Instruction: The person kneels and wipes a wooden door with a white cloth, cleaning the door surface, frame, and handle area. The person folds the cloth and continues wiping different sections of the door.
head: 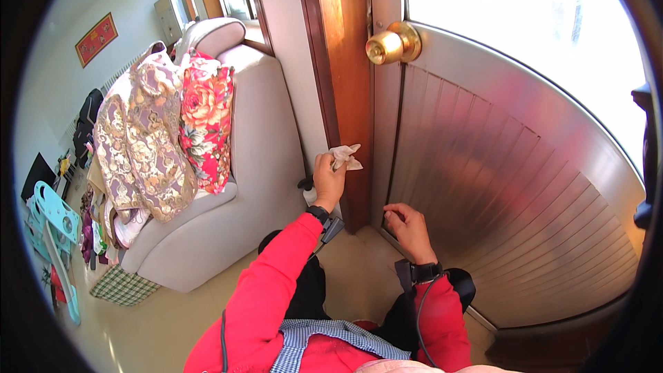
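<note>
My left hand (330, 180) grips a crumpled white cloth or tissue (346, 157), which lies in front of the lower part of the brown wooden door frame (336, 62). To its right, my right hand (407, 225) is held with curled fingers close to the lower edge of the metal door (481, 176); I see nothing in it. A brass door knob (389, 44) sits higher on the door, below its bright glass pane (518, 15).
A light grey sofa (267, 129) stands at the left, with a patterned garment (147, 140) and a red floral cloth (206, 119) on it. A white bottle (310, 196) stands between sofa and frame. Turquoise plastic furniture (54, 212) is at the far left.
</note>
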Demonstrator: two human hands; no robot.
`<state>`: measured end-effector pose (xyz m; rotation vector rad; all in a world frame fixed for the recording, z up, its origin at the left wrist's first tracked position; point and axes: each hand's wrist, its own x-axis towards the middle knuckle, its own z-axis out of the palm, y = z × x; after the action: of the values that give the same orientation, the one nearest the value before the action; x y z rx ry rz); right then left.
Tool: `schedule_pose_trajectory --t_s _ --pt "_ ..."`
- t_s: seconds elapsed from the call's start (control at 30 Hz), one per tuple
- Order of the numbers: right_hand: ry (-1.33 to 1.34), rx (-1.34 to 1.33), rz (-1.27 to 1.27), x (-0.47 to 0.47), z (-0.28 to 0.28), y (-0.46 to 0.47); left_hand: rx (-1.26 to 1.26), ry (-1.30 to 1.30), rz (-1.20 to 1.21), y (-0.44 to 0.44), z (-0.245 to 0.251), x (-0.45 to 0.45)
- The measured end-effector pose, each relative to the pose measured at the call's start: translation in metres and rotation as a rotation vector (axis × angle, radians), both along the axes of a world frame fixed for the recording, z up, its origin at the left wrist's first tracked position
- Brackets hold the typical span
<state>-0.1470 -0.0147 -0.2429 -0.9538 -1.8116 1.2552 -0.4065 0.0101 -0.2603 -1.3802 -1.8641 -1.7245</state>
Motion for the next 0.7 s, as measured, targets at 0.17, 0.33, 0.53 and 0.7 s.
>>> schedule_pose_trajectory --t_s 0.17,0.33,0.53,0.7 --pt "-0.038 0.076 -0.002 0.000 -0.005 0.000 -0.056 -0.056 0.015 -0.002 -0.033 0.003" --pt "-0.035 0.117 -0.005 -0.006 -0.010 -0.001 -0.117 -0.080 -0.004 -0.002 -0.053 -0.002" --pt "-0.091 0.182 -0.006 -0.011 -0.013 -0.001 -0.193 -0.174 -0.020 -0.008 -0.075 0.001" --pt "-0.123 0.200 0.015 -0.015 -0.011 -0.001 -0.101 -0.200 -0.028 -0.006 -0.056 0.002"
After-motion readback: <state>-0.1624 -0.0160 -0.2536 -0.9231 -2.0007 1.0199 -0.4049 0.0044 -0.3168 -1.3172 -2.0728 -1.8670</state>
